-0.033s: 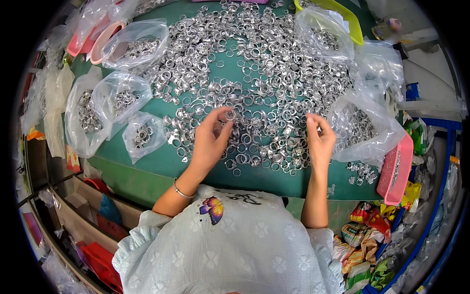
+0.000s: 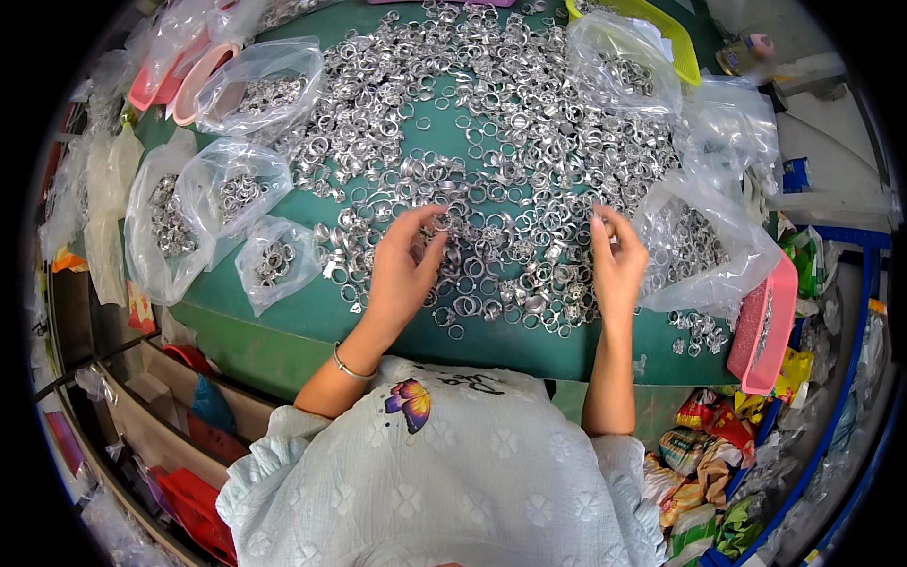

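A broad spread of silver-coloured metal rings (image 2: 548,161) covers much of the green tabletop in front of me. At the near left part of the spread is my left hand (image 2: 401,269), its fingers curved and its thumb apart from the index finger, right at the rings. Any ring between those fingertips blends into the pile behind. My right hand (image 2: 619,274) hovers by the right edge of the rings, thumb and index finger brought close together at the tips. What the right fingertips hold, if anything, is too small to make out. Beside it lies a clear plastic bag (image 2: 746,248) with rings inside.
Several clear bags (image 2: 156,222) of rings lie on the left. A pink basket (image 2: 763,326) stands at the table's right edge, near a small ring cluster (image 2: 699,333). A yellow-green basket (image 2: 675,42) sits far right. Colourful packages (image 2: 704,463) fill the space below right.
My right fingertips have lifted slightly away from me, with the index finger a little further out. The left hand has barely shifted.
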